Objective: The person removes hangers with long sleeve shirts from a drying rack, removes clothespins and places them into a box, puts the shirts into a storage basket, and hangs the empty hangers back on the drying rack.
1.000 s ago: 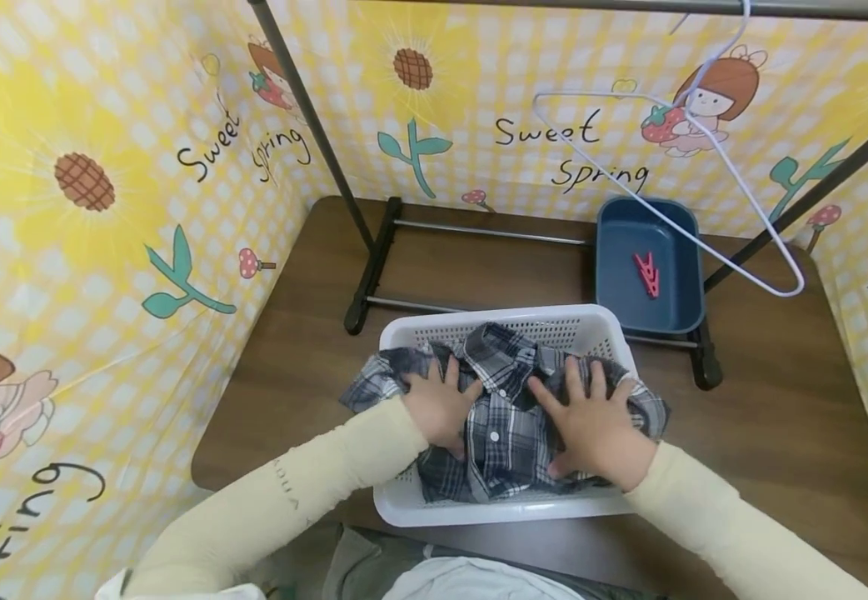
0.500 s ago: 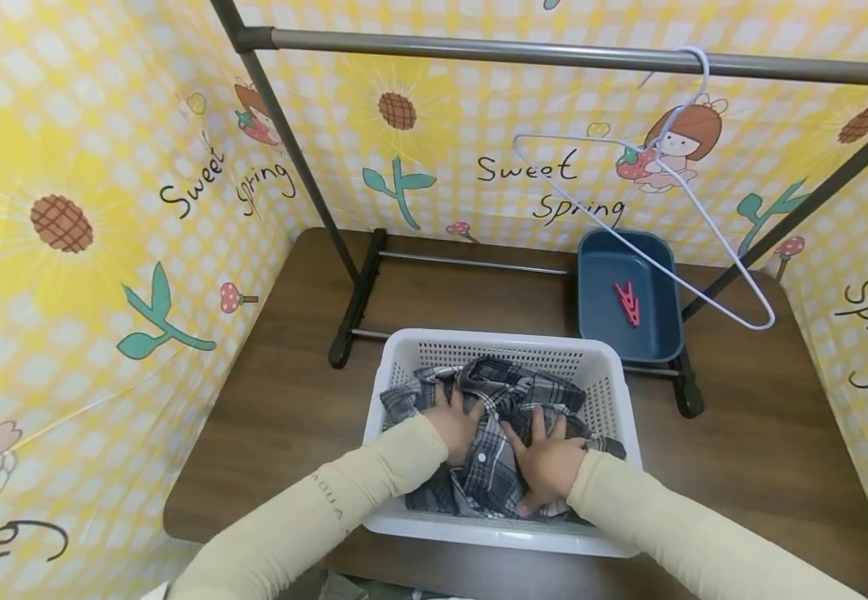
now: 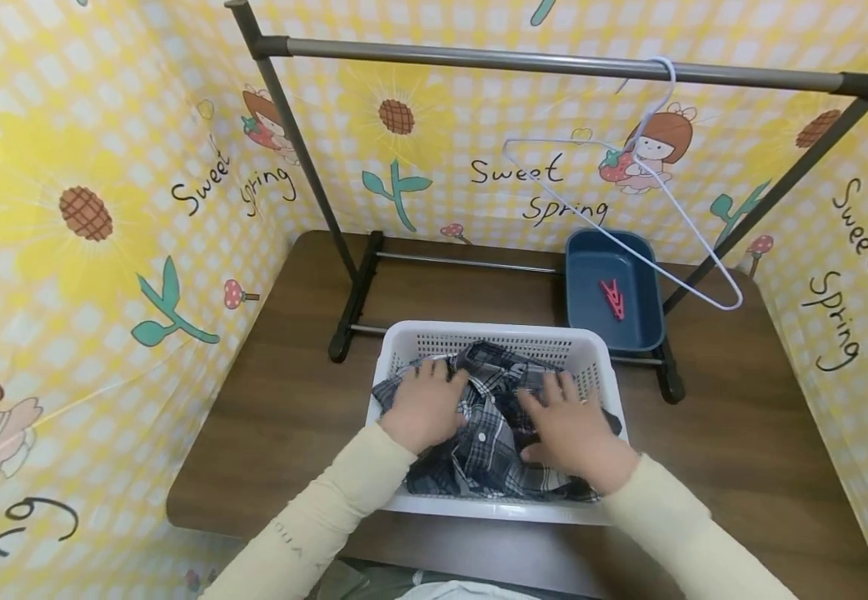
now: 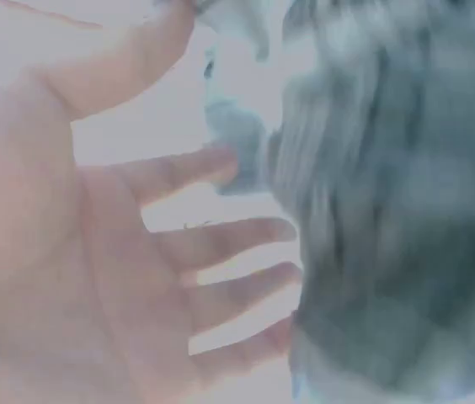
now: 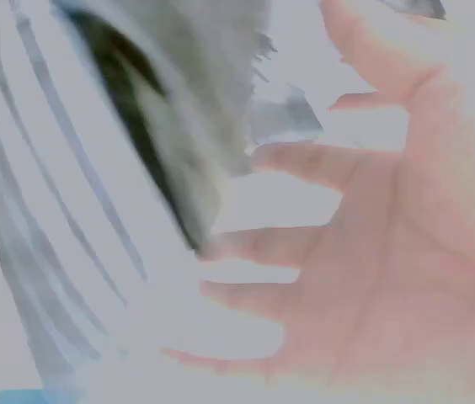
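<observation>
A grey plaid button-up shirt [image 3: 485,446] lies bunched inside a white perforated basket [image 3: 505,510] in the head view. Over the shirt's left side is my left hand [image 3: 426,404], its fingers spread. My right hand [image 3: 572,429], also with spread fingers, is over the shirt's right side. In the left wrist view the left palm [image 4: 120,252] shows with nothing in it, and blurred plaid cloth [image 4: 389,210] lies beyond the fingertips. The right wrist view is washed out; the right palm [image 5: 372,244] is bare there, with cloth [image 5: 195,93] near the fingertips.
Behind the basket a metal garment rack [image 3: 464,57] stands on the brown table [image 3: 254,433]. A white hanger [image 3: 674,196] hangs from its bar. A blue tray [image 3: 584,308] with pink clothespins [image 3: 613,298] sits at the back right. Patterned cloth walls surround the table.
The shirt, whose sides spread over the basket's rim a second ago, has gone down inside it under my hands. Since half a second ago both hands have lifted a little.
</observation>
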### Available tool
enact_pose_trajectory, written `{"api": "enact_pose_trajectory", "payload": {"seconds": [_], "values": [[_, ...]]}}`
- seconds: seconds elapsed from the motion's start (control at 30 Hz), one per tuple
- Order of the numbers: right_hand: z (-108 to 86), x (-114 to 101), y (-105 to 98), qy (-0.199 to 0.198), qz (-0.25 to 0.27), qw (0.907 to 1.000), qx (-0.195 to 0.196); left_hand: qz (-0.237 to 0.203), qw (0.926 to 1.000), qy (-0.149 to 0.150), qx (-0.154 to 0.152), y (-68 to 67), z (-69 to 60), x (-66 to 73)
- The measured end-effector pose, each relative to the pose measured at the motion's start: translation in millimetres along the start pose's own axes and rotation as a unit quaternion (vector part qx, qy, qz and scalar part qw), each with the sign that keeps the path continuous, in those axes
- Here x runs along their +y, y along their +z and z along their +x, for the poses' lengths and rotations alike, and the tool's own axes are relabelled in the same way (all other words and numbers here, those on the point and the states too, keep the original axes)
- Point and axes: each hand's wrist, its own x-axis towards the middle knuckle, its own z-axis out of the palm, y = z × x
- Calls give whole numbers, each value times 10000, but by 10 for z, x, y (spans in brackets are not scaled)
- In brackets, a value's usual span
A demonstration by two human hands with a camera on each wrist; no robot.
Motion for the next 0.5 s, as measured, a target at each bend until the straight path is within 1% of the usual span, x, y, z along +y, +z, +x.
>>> {"api": "enact_pose_trajectory", "payload": {"seconds": [0.03,0.07,0.1,0.17,0.2,0.27,0.3,0.33,0.37,0.43,0.5], "values": [[-68,15,-44,95,-174,9996,219,-19,9998,-95,171,-32,-45,-25],[-128,27,-74,180,-316,9987,366,-90,9996,-152,199,-51,-83,-49],[-173,35,-92,254,-370,9982,397,-257,9995,-167,103,-60,-115,-71],[-206,40,-88,251,-238,9993,173,-630,9975,-97,-316,-38,-141,-105],[-190,43,-66,192,-64,9998,-32,-825,9947,-24,-609,-14,-137,-116],[-111,55,2,-21,412,9974,-592,-1107,9859,103,-1249,40,-86,-116],[-59,58,26,-85,689,9933,-919,-1196,9811,131,-1516,69,-48,-109],[-6,63,46,-150,939,9879,-1224,-1175,9780,122,-1718,97,-5,-96],[41,69,62,-183,1131,9814,-1537,-1111,9760,125,-1871,120,35,-80],[112,77,75,-161,1312,9691,-2083,-907,9733,171,-2100,148,116,-36],[147,73,52,-18,1292,9601,-2481,-677,9737,252,-2159,157,179,16]]}}
